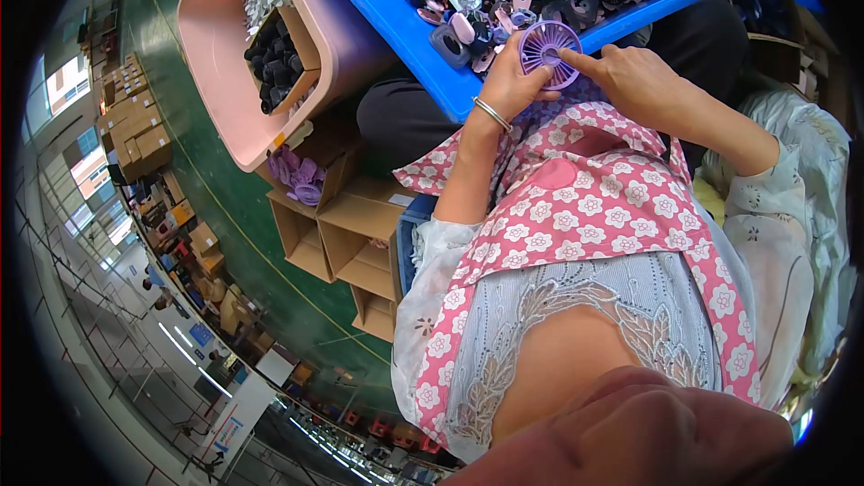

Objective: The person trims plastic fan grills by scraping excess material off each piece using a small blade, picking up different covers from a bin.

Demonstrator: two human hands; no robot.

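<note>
Pinching rim (pixel 531 31) of purple disc (pixel 560 34), left hand (pixel 511 81); forefinger (pixel 579 62) at hub (pixel 550 56), right hand (pixel 634 85) half-curled; disc between both

"The blue tub (pixel 666 11) looks like glossy plastic?"
"Yes, and the purple disc (pixel 550 56) at its near edge looks like smooth plastic too."
"The open boxes (pixel 360 216)?"
"Matt cardboard. The apron (pixel 621 207) is printed cloth, the bracelet (pixel 492 114) shiny metal."
</note>
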